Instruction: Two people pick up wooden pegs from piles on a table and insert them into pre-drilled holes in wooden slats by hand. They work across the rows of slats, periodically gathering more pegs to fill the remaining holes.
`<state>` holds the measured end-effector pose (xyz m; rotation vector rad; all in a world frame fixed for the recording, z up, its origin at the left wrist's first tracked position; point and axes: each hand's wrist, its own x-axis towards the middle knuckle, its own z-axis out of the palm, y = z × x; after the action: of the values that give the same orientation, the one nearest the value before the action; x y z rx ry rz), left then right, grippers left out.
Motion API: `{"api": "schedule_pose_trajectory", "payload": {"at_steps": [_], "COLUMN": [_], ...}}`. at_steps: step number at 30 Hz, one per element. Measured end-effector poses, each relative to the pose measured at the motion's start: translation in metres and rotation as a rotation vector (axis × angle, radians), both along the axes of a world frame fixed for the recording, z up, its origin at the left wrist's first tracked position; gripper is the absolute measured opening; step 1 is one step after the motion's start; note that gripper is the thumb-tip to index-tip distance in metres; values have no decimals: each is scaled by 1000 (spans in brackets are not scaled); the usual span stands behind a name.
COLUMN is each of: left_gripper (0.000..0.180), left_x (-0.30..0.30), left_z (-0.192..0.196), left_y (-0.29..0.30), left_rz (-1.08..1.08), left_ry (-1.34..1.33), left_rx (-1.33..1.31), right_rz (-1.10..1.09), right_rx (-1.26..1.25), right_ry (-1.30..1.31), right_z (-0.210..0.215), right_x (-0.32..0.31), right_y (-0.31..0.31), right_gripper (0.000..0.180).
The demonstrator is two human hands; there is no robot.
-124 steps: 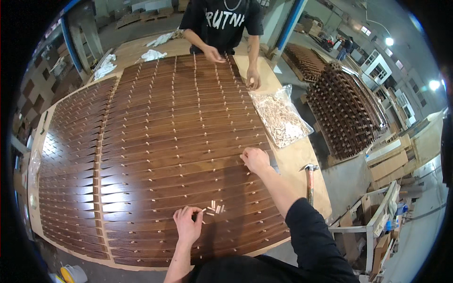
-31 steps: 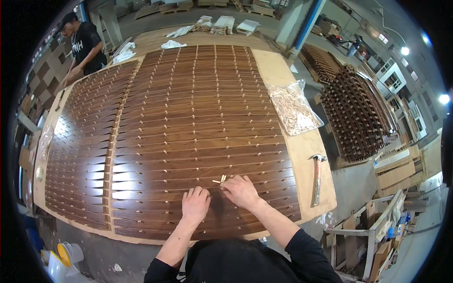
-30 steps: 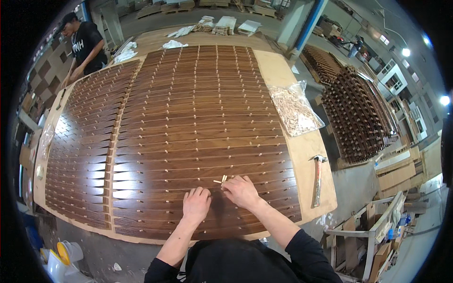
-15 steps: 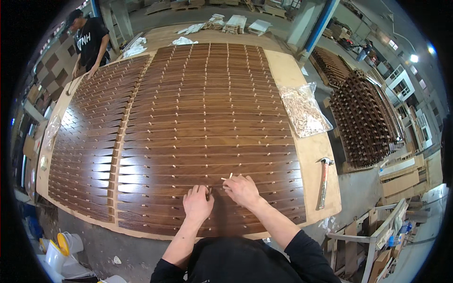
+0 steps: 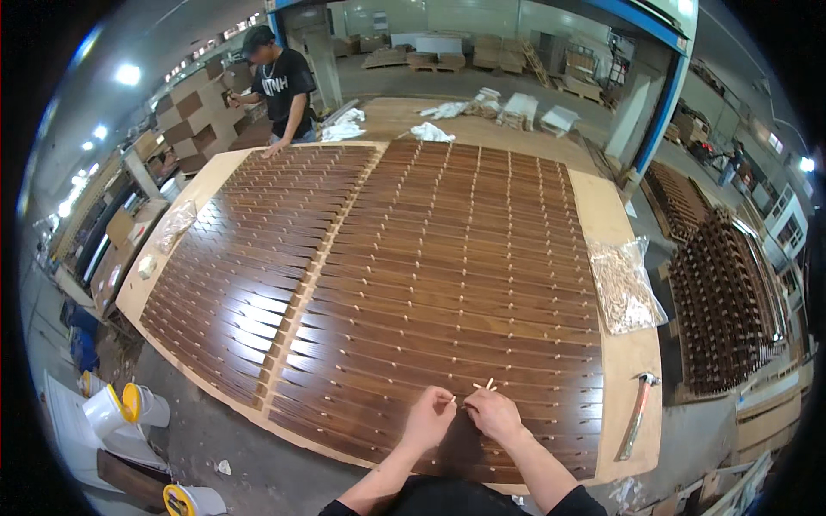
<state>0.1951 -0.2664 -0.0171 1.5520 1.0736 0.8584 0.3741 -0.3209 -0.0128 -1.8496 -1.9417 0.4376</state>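
Dark brown wooden slats lie side by side in two panels, with rows of small pale wooden dowels standing up from them. Low over the near part of the larger panel, my left hand is closed in a pinch, a pale dowel tip showing at its fingertips. Close beside it on the right, my right hand is closed around loose wooden dowels that poke out above the fingers. The fingertips of both hands nearly meet; what else lies in the palms is hidden.
A clear bag of dowels and a claw hammer lie on the table's right plywood margin. At the far left a co-worker rests a hand on the panel edge. Stacked slats stand right; white buckets stand left.
The view has tilted up and turned left. My left hand has come closer to my right, and a dowel now shows at its fingertips. The co-worker has raised one hand off the panel.
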Motion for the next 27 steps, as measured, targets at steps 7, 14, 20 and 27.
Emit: {"api": "schedule_pose_trajectory", "payload": {"at_steps": [7, 14, 20, 27], "left_gripper": [15, 34, 36, 36], "left_x": [7, 19, 18, 6], "left_z": [-3, 21, 15, 10], "left_y": [-5, -1, -3, 1], "left_rz": [236, 168, 204, 171], "left_ry": [-716, -790, -846, -759], "left_rx": [-914, -1063, -1198, -1139], "right_rz": [-89, 62, -45, -58], "right_rx": [-113, -12, -67, 65], "right_ry": [186, 255, 377, -249], "right_z": [20, 75, 94, 21], "right_x": [4, -24, -22, 33], "right_y": [14, 15, 15, 11], "right_gripper": [18, 19, 22, 28]}}
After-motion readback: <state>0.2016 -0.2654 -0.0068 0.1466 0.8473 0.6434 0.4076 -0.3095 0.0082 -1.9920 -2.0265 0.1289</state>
